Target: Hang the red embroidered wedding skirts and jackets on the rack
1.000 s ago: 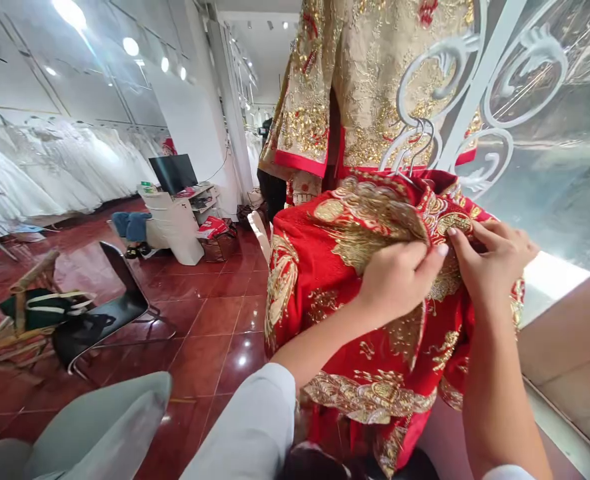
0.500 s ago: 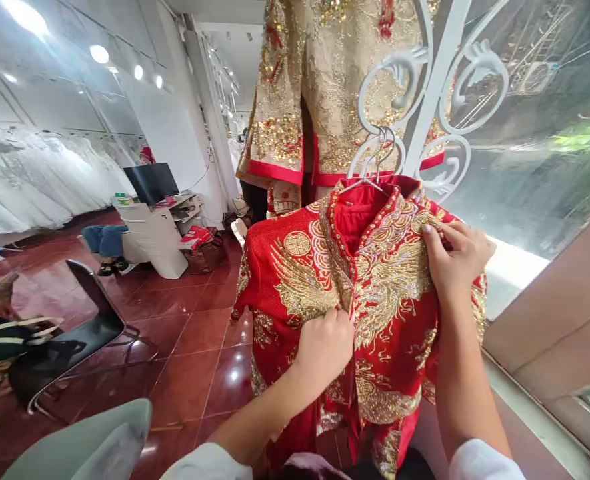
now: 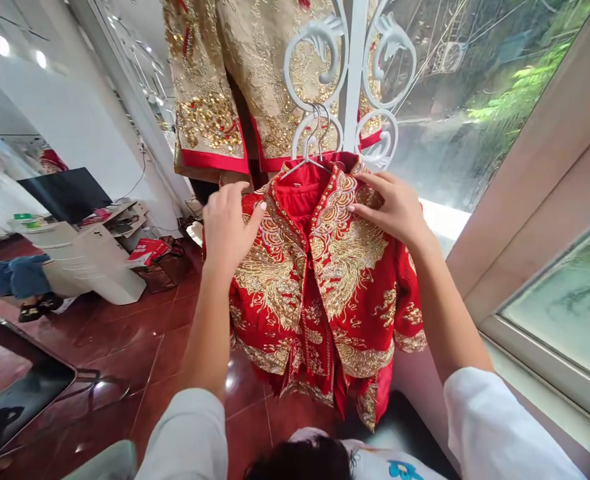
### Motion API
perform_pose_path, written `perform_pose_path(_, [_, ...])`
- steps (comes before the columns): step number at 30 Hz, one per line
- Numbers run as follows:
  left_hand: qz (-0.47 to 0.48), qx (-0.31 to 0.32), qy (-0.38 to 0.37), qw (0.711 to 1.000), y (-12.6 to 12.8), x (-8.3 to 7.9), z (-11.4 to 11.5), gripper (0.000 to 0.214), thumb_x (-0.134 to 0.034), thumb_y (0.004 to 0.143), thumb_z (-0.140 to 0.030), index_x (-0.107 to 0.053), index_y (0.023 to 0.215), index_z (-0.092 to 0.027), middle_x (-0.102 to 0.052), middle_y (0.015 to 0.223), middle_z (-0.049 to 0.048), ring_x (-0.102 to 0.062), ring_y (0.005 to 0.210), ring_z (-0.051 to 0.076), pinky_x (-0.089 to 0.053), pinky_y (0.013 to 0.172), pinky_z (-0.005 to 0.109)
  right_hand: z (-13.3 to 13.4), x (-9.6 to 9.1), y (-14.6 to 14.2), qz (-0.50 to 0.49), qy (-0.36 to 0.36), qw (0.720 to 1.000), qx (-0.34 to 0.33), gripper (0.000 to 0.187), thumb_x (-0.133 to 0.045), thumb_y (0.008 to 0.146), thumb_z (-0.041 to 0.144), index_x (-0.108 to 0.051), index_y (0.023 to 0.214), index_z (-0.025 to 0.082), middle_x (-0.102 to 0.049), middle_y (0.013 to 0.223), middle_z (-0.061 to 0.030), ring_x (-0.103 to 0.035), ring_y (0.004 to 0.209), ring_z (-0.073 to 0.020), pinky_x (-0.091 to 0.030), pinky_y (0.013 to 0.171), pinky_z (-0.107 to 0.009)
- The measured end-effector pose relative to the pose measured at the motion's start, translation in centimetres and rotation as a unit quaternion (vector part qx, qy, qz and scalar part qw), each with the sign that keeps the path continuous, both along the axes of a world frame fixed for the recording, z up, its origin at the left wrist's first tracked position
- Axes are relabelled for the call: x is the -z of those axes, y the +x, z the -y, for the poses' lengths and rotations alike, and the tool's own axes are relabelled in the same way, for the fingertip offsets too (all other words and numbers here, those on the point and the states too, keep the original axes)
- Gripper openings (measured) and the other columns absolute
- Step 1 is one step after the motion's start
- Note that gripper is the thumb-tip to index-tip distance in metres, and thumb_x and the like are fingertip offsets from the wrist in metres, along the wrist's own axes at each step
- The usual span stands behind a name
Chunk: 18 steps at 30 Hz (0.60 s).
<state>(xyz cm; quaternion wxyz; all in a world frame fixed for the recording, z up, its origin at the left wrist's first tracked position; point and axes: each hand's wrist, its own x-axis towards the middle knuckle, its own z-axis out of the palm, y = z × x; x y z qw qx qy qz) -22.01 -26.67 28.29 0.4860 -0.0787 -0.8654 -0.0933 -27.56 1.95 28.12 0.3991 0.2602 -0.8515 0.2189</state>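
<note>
A red jacket with heavy gold embroidery hangs from a wire hanger hooked on a white scrolled metal stand. My left hand lies on the jacket's left shoulder, fingers curled against the cloth. My right hand rests on the right shoulder by the collar, fingers pressed to the fabric. The jacket front hangs flat and closed. Behind it hangs a gold embroidered garment with red trim.
A window and its sill run along the right. A white desk with a dark monitor stands at the left, a seated person's legs beside it. A black chair sits at lower left on the red tile floor.
The jacket went from bunched up to hanging flat. My left hand rose from the jacket's front to its left shoulder; my right hand shifted onto the right shoulder near the collar.
</note>
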Motion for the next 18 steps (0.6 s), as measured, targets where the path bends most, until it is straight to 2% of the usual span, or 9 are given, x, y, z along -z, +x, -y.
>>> perform_pose_path(2, [0.066,0.016,-0.027,0.997,-1.7,-0.6,0.9,0.038,-0.039,0.092,-0.042,-0.054,0.117,-0.018,-0.063,0.111,0.0121,-0.056,0.101,0.026,-0.04,0.087,0.037,-0.3,-0.7,-1.0,0.021,-0.018,1.0,-0.005,0.042,-0.064,0.077,0.046,-0.062,0.11,0.02,-0.064,0.1,-0.0071,-0.057,0.089,-0.0211,-0.043,0.081,-0.036])
perform_pose_path(4, [0.096,0.009,-0.038,0.995,-2.5,-1.1,1.2,0.04,-0.035,0.093,-0.044,-0.057,0.113,-0.018,-0.066,0.105,0.0114,-0.058,0.095,0.025,-0.041,0.083,0.035,-0.6,-1.5,-1.8,0.057,-0.039,0.998,-0.005,0.028,-0.063,0.079,0.044,-0.064,0.088,0.017,-0.061,0.078,-0.0031,-0.053,0.073,-0.0152,-0.042,0.074,-0.032])
perform_pose_path(6, [0.109,-0.005,-0.042,0.993,-2.8,-1.8,1.2,0.042,-0.032,0.093,-0.048,-0.061,0.101,-0.018,-0.067,0.094,0.0106,-0.059,0.086,0.024,-0.041,0.077,0.032,-0.9,-2.7,-2.4,0.125,-0.051,0.99,-0.041,0.03,-0.058,0.083,0.044,-0.059,0.071,0.016,-0.051,0.061,0.0008,-0.044,0.061,-0.0106,-0.041,0.067,-0.029])
perform_pose_path(9, [0.139,0.002,-0.045,0.989,-3.1,-3.3,0.8,0.048,-0.029,0.093,-0.05,-0.062,0.079,-0.017,-0.065,0.076,0.0089,-0.058,0.075,0.022,-0.039,0.07,0.03,-1.1,-4.3,-3.2,0.264,-0.077,0.95,-0.152,0.039,-0.053,0.085,0.05,-0.056,0.068,0.015,-0.048,0.056,0.0014,-0.04,0.056,-0.0089,-0.04,0.058,-0.027])
perform_pose_path(12, [0.163,0.0,-0.043,0.986,-3.4,-4.1,0.0,0.048,-0.031,0.091,-0.051,-0.06,0.075,-0.017,-0.062,0.07,0.0096,-0.059,0.072,0.023,-0.04,0.069,0.032,-0.7,-5.2,-3.9,0.365,-0.076,0.904,-0.21,0.043,-0.048,0.085,0.053,-0.057,0.07,0.014,-0.054,0.06,-0.0029,-0.045,0.056,-0.0107,-0.042,0.056,-0.028])
perform_pose_path(13, [0.163,-0.011,-0.042,0.986,-3.3,-3.9,-0.4,0.047,-0.032,0.091,-0.051,-0.061,0.079,-0.016,-0.063,0.071,0.0108,-0.059,0.073,0.025,-0.041,0.07,0.034,-0.5,-5.1,-4.0,0.373,-0.06,0.903,-0.204,0.044,-0.045,0.087,0.053,-0.057,0.07,0.014,-0.056,0.062,-0.0043,-0.046,0.056,-0.0114,-0.042,0.057,-0.029])
perform_pose_path(15, [0.122,-0.036,-0.031,0.991,-2.6,-2.8,-1.3,0.047,-0.03,0.092,-0.047,-0.061,0.094,-0.013,-0.065,0.083,0.0146,-0.06,0.083,0.029,-0.043,0.077,0.039,0.0,-4.5,-3.6,0.319,-0.018,0.937,-0.141,0.046,-0.039,0.089,0.052,-0.057,0.069,0.015,-0.056,0.063,-0.0056,-0.049,0.058,-0.0133,-0.044,0.061,-0.032])
perform_pose_path(17, [0.033,-0.055,0.0,0.998,-1.2,-0.5,-2.5,0.046,-0.031,0.093,-0.043,-0.055,0.114,-0.01,-0.062,0.108,0.019,-0.055,0.106,0.032,-0.04,0.092,0.046,0.5,-3.0,-2.1,0.187,0.002,0.982,-0.031,0.043,-0.037,0.09,0.05,-0.059,0.078,0.015,-0.059,0.07,-0.0076,-0.054,0.067,-0.0172,-0.045,0.069,-0.036])
perform_pose_path(18, [-0.017,-0.059,0.02,0.998,-0.4,1.1,-3.3,0.047,-0.034,0.092,-0.042,-0.05,0.123,-0.011,-0.056,0.121,0.0197,-0.049,0.116,0.033,-0.035,0.099,0.048,0.8,-1.8,-1.1,0.106,-0.008,0.994,0.024,0.039,-0.038,0.09,0.047,-0.06,0.088,0.015,-0.062,0.08,-0.0099,-0.057,0.078,-0.0206,-0.046,0.076,-0.039])
